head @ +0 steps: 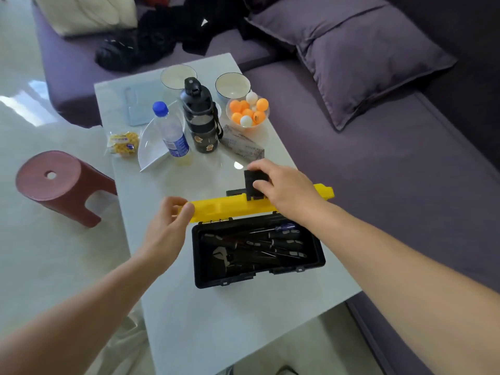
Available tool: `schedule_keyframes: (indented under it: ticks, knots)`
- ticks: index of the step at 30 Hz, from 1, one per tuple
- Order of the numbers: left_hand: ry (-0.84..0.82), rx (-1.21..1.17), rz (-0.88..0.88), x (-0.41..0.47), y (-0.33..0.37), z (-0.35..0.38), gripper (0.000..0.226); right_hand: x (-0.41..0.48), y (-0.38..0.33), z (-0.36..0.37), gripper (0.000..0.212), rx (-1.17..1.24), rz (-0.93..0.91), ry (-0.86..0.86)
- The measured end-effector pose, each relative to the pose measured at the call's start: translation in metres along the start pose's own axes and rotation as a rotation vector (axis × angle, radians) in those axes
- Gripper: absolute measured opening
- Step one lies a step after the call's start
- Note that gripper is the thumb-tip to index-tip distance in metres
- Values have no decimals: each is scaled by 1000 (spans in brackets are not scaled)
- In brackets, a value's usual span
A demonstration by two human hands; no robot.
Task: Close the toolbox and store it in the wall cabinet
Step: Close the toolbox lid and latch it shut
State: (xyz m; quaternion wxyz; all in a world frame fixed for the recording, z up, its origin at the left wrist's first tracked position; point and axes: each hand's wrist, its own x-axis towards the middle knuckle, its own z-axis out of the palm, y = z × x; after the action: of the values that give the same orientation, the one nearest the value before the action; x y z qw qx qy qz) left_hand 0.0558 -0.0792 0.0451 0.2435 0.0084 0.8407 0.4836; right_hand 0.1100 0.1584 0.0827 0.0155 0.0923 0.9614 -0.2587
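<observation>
A black toolbox (pixel 259 274) stands open on the white table (pixel 230 320), with several dark-handled tools inside. Its yellow lid (pixel 230 207) is swung back behind the box, edge up. My right hand (pixel 284 188) grips the lid's black handle (pixel 250 177) from above. At the lid's left end, my left hand (pixel 167 223) has its fingers curled around the yellow edge. No wall cabinet is in view.
Behind the toolbox stand a water bottle (pixel 170 131), a black flask (pixel 200 117), a bowl of ping-pong balls (pixel 247 110), two empty bowls, a white dish and a snack pack. A red stool (pixel 59 182) is at left, a purple sofa (pixel 378 158) at right.
</observation>
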Motion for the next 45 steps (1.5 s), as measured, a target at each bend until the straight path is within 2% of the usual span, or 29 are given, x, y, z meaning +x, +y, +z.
schedule_keyframes:
  ticks: [1, 3, 5, 8, 12, 14, 16, 20, 23, 25, 26, 28, 29, 30, 32, 36, 45]
  knots:
    - [-3, 26, 18, -7, -3, -3, 10, -9, -2, 0, 28, 2, -32, 38]
    - [-6, 145, 53, -12, -6, -9, 15, -31, -4, 0, 22, 4, -101, 54]
    - [-14, 372, 121, -8, -6, -10, 18, -54, -3, 5, 21, -14, -160, 35]
    - [-169, 641, 281, -3, -3, 7, 12, -93, 3, 22, 18, -42, -179, -24]
    - [-378, 765, 350, 1, -5, 53, 86, -137, 14, 60, 12, -94, -157, -80]
    - [-419, 860, 384, 5, -13, 74, 104, -150, 19, 82, 10, -112, -142, -46]
    - [-423, 960, 427, 8, -23, 88, 114, -159, 22, 100, 8, -127, -107, 34]
    - [-368, 982, 427, 15, -32, 93, 119, -182, 17, 123, 7, -148, -46, 146]
    - [-381, 994, 426, 14, -31, 93, 119, -205, 5, 139, 38, -129, 63, 135]
    - [-380, 997, 421, 13, -31, 93, 119, -217, -9, 152, 50, 53, 295, 88]
    - [-379, 997, 420, 13, -31, 93, 119, -219, -16, 158, 53, 297, 499, 75]
    - [-378, 1002, 416, 13, -31, 93, 118, -208, -31, 159, 59, 1075, 988, 80]
    - [-376, 1005, 415, 13, -31, 93, 118, -200, -33, 159, 60, 1412, 1131, 119]
    - [-376, 1009, 415, 13, -31, 93, 118, -190, -33, 158, 58, 1651, 1188, 190]
    - [-375, 1015, 417, 11, -32, 93, 117, -172, -29, 153, 57, 1919, 1199, 321]
    - [-365, 1012, 419, 11, -31, 94, 116, -156, -21, 144, 59, 2068, 1204, 356]
    - [-363, 996, 389, 10, -28, 96, 115, -143, -11, 142, 63, 2112, 1196, 286]
